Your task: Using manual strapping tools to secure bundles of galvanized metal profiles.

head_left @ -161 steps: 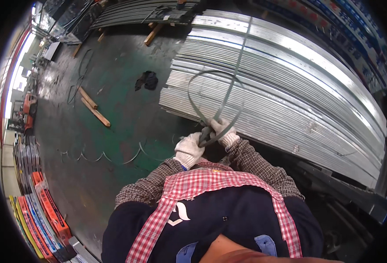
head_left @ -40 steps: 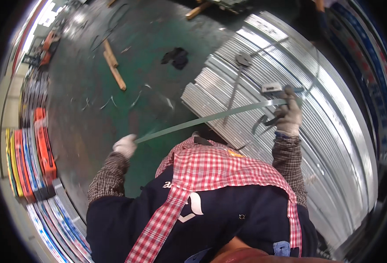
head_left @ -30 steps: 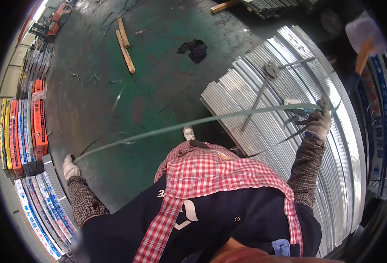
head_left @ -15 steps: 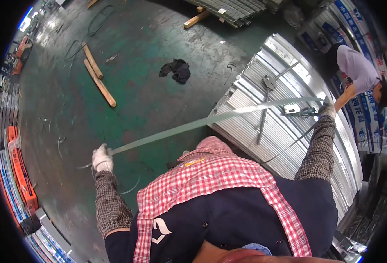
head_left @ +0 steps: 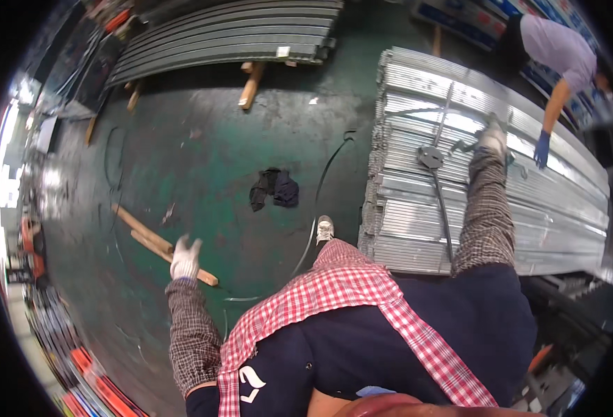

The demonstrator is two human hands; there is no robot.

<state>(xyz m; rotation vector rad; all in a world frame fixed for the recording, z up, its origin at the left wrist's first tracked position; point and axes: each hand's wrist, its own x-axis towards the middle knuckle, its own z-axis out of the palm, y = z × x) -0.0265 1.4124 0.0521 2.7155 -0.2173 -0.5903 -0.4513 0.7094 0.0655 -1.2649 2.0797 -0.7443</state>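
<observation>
My left hand (head_left: pixel 185 258), in a white glove, is raised over the floor with its fingers spread and nothing in them. My right hand (head_left: pixel 493 137), also gloved, reaches across a stack of silvery metal profiles (head_left: pixel 411 240). Its fingers are smeared, so their grip is unclear. Green parts of a tool (head_left: pixel 463 146) show on either side of that hand. To its left on the stack lies a metal device with a round hub and long bars (head_left: pixel 430 157). A thin dark strap (head_left: pixel 326 174) curves over the floor left of the stack.
Across the stack a person in a pale shirt reaches in with a blue-gloved hand (head_left: pixel 542 149). Dark cloth (head_left: pixel 274 189) and wooden battens (head_left: pixel 155 242) lie on the green floor. Another profile stack (head_left: pixel 230 38) rests on wooden blocks (head_left: pixel 252 87) at the far side.
My left hand has let go of the flat strap, which no longer stretches between my hands. The view has turned toward the right-hand stack. The other person's arm now reaches over it.
</observation>
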